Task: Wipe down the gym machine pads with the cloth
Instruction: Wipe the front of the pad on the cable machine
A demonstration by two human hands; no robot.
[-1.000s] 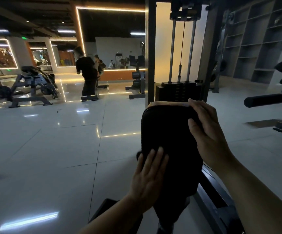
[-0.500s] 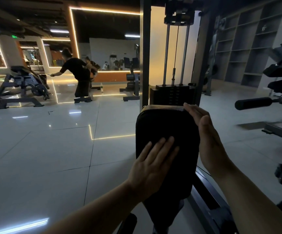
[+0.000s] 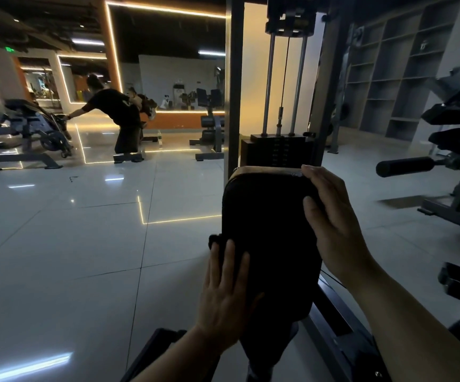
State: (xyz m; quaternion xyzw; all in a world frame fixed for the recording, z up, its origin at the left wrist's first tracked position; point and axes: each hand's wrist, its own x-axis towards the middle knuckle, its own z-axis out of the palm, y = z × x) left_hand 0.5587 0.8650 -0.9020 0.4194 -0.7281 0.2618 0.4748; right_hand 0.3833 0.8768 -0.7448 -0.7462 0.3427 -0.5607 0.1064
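Observation:
A black upholstered pad point(image 3: 270, 230) stands upright on the gym machine right in front of me. My left hand point(image 3: 223, 293) presses flat with straight fingers on the pad's lower left edge. A small dark lump point(image 3: 214, 240) sticks out just past its fingertips. In this dim light I cannot tell whether that lump is a cloth or a machine part. My right hand point(image 3: 331, 221) grips the pad's upper right corner, fingers over the top edge and thumb on the face.
The weight stack point(image 3: 277, 150) and its guide rods rise behind the pad, with a steel upright point(image 3: 234, 86) to their left. A roller-pad machine point(image 3: 405, 166) stands at right. A person point(image 3: 121, 119) leans toward equipment far left. Glossy tile floor point(image 3: 71, 244) stretches to the left.
My left hand has slid from the middle of the pad down and left to its lower left edge. My right hand stays on the upper right corner. The distant person bends further.

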